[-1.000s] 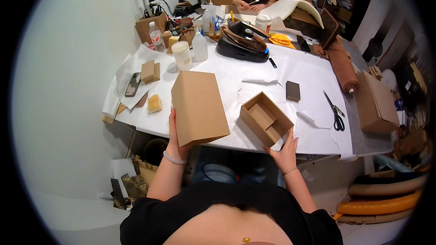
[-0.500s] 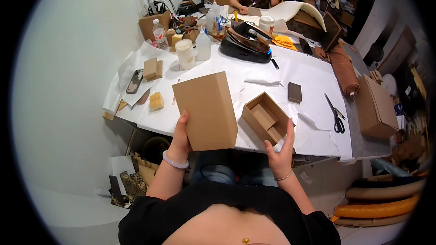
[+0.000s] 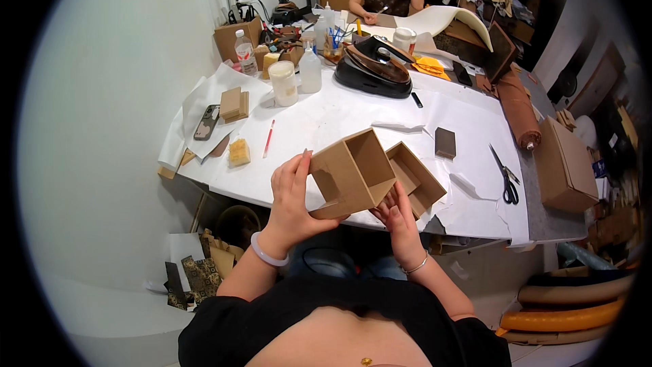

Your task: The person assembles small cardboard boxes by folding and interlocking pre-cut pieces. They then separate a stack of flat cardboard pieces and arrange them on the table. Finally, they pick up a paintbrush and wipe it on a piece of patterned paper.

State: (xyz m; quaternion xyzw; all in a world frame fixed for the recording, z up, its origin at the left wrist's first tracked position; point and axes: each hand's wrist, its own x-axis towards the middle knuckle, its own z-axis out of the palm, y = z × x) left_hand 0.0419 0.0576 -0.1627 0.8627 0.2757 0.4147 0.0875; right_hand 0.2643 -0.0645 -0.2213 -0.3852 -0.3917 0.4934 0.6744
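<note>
Right now I hold the open cardboard box (image 3: pixel 354 175) up over the near edge of the counter (image 3: pixel 326 119), its open mouth turned toward me so I look into the bare brown inside. My left hand (image 3: pixel 293 198) grips its left wall and lower corner, fingers wrapped round the edge. My right hand (image 3: pixel 401 221) is under the lower right corner, fingers curled up against the bottom; how firmly it grips I cannot tell. A second, shallower open cardboard box (image 3: pixel 418 178) lies on the counter just behind, touching or nearly so. I judge this to be the checking step, turning the box to inspect it; the next move calls for a steady two-handed hold while rotating.
</note>
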